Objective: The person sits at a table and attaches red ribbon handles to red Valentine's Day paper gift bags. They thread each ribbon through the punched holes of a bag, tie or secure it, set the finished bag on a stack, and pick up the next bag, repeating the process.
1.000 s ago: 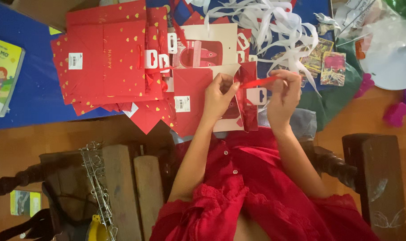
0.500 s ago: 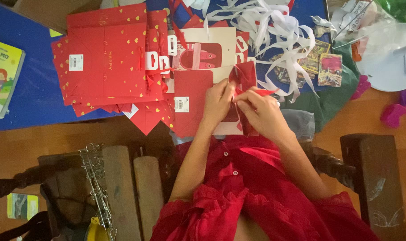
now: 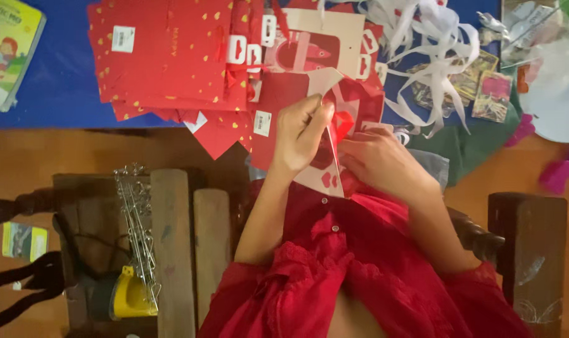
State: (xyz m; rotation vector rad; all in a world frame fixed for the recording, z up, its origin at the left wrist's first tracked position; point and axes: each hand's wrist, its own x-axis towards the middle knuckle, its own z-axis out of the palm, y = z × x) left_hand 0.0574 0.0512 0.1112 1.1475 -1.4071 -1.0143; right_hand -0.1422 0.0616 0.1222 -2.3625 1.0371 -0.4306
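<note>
My left hand [image 3: 300, 131] grips the upper edge of a partly folded paper gift bag [image 3: 329, 175], white with red hearts, tilted up toward me. My right hand [image 3: 375, 159] pinches the same bag from the right, fingers curled at its red inside and a red ribbon handle [image 3: 342, 123]. Both hands hover just over the near edge of the blue table [image 3: 59, 87]. My red sleeves and dress fill the lower middle of the view.
A pile of flat red gift bags [image 3: 172, 56] with gold hearts lies on the blue table. White paper strips [image 3: 431, 47] and small picture cards [image 3: 494, 94] lie at right. A children's book [image 3: 9, 47] sits far left. Wooden chair parts [image 3: 172, 250] flank me.
My hands came together from holding a stretched red ribbon, and the white bag has been lifted and tilted up between them. The view has shifted slightly closer.
</note>
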